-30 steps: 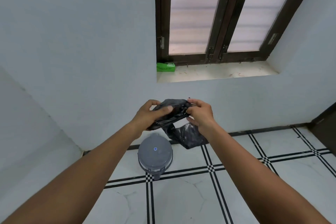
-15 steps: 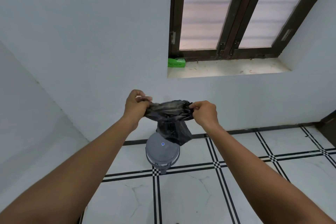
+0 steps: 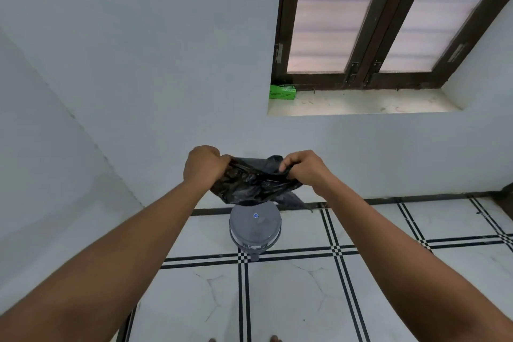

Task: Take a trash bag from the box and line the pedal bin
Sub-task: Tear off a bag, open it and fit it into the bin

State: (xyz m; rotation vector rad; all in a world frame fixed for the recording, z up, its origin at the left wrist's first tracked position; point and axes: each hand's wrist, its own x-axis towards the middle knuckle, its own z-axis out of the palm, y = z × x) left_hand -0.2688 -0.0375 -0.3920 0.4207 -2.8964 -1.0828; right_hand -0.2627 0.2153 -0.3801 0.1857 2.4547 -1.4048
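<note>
A: Black, crinkled film, that was the trash bag [image 3: 254,184]. You had it stretched at frame centre, your left hand [image 3: 204,165] and right hand [image 3: 304,171] each pinching an edge with curled fingers.

B: And how far along were you?

A: Bag out; the green box [image 3: 282,92] sat on the sill, upper middle. The round grey pedal bin [image 3: 255,228] below your hands was lidded, unlined.

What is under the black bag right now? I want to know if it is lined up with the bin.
The grey pedal bin stands on the floor below the bag, its lid shut. The bag, held by both hands, covers the lid's far edge; the bin's inside cannot be seen.
</note>
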